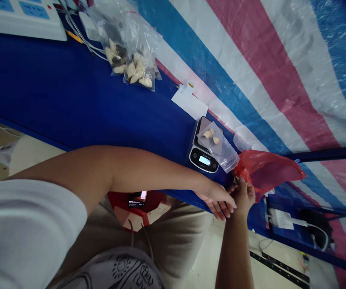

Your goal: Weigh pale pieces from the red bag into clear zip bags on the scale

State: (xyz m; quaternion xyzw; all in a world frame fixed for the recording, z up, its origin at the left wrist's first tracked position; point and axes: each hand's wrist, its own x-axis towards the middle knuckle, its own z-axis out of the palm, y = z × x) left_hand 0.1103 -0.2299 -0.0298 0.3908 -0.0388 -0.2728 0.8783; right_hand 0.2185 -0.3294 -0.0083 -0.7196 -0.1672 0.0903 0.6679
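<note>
My left hand (217, 199) reaches across from the left below the scale. Its fingers are loosely bent and apart, nothing shows in them, and they lie beside my right wrist. My right hand (244, 195) is closed in a pinch at the mouth of a red plastic bag (269, 170). A small brownish bit shows at its fingertips, too small to name. Left of the bag, a digital kitchen scale (194, 154) with a lit display carries a clear plastic bag (225, 154) with several pale chunks (211, 135) on it.
Clear bags of pale and dark chunks (138, 72) lie at the back of the blue table (55, 88). Nearby are a white card (189, 102), cables and a power strip (25, 20). A phone (137, 199) rests on a red stool (118, 204) below the table edge.
</note>
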